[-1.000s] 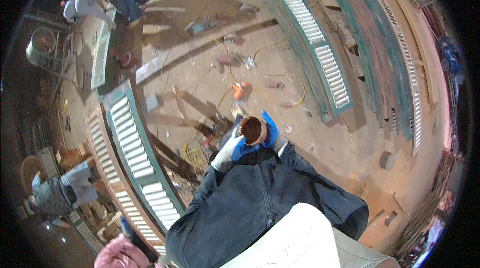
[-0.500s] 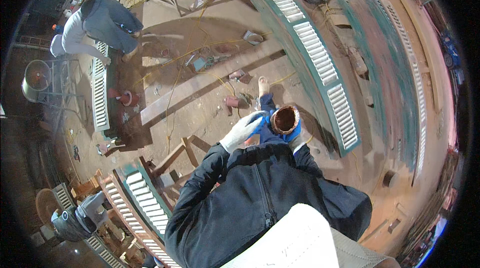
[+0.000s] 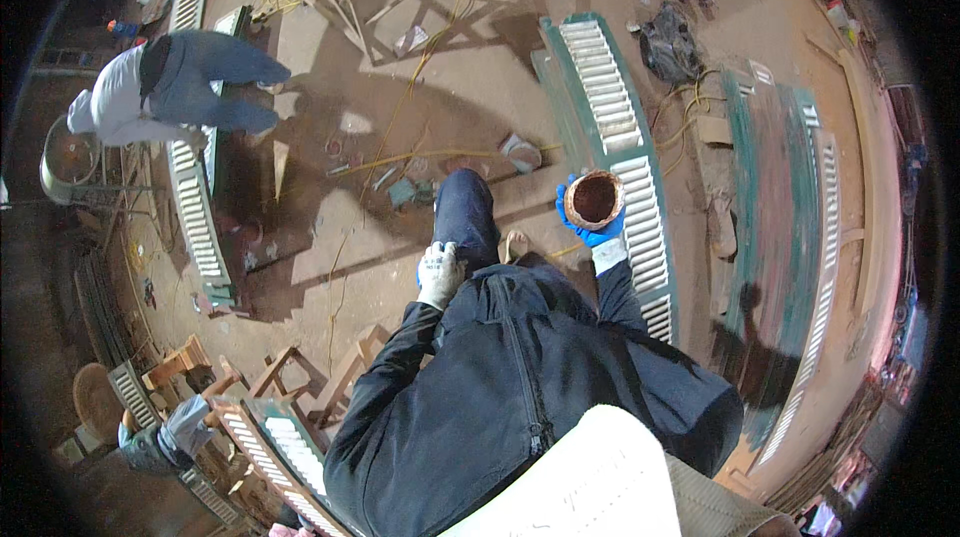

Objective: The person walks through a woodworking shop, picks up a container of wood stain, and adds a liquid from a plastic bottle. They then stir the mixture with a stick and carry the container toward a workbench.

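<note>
In my right hand (image 3: 602, 235), gloved in blue and white, is a round brown pot (image 3: 594, 199) with a pale, ragged rim and a dark brown inside. My fingers wrap its side and underside, holding it out to the right beside a green louvred shutter (image 3: 640, 199) with white slats. My left hand (image 3: 439, 275), in a white glove with some blue at its edge, rests on my bent left leg (image 3: 466, 212). Its fingers lie over the dark trousers, and nothing shows in them.
Another person (image 3: 180, 87) bends over a louvred panel (image 3: 195, 222) at far left. A second person (image 3: 172, 437) works at lower left near wooden frames. Yellow cords (image 3: 430, 155), a black plastic bag (image 3: 670, 45) and a green-streaked panel (image 3: 770, 267) lie on the floor.
My left hand has left the pot and come down onto my leg. My right hand has carried the pot rightward and slightly up, beside the shutter. My left knee has come forward.
</note>
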Motion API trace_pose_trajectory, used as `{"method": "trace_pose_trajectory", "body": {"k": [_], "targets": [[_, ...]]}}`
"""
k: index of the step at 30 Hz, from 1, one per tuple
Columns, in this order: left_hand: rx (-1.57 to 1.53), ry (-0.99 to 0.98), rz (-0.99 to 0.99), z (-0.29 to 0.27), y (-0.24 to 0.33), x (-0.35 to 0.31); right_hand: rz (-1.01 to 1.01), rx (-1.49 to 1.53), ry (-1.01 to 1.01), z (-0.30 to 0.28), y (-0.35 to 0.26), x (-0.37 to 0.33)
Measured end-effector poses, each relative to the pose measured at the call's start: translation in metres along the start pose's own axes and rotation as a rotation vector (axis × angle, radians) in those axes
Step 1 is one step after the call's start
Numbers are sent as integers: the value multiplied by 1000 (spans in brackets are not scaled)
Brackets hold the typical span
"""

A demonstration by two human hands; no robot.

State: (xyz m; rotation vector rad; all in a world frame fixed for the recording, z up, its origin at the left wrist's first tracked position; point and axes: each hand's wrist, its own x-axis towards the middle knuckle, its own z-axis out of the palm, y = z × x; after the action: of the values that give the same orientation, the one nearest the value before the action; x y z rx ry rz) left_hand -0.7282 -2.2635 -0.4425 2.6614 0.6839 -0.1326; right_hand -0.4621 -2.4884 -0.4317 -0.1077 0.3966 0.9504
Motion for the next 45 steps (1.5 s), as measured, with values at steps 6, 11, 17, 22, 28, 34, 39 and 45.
{"method": "trace_pose_trajectory", "body": {"k": [6,11,17,22,28,34,39,45], "targets": [[-257,-400,37,-18,-49,199,-119,90,84,39,-45,151],[-116,-763,400,-9,-150,407,-223,121,125,79,-71,299],[19,-774,599,-94,-124,577,-392,140,400,145,-122,411],[23,-976,406,-162,-88,732,-288,261,292,176,-173,543],[72,-762,541,-124,-81,919,-260,212,35,232,-271,670],[29,-543,731,-54,-74,1130,-258,192,-23,352,-400,803],[34,-709,623,-155,167,1243,-558,212,-119,370,-517,825],[284,-974,559,-157,301,1407,-539,288,-186,395,-648,901]]}}
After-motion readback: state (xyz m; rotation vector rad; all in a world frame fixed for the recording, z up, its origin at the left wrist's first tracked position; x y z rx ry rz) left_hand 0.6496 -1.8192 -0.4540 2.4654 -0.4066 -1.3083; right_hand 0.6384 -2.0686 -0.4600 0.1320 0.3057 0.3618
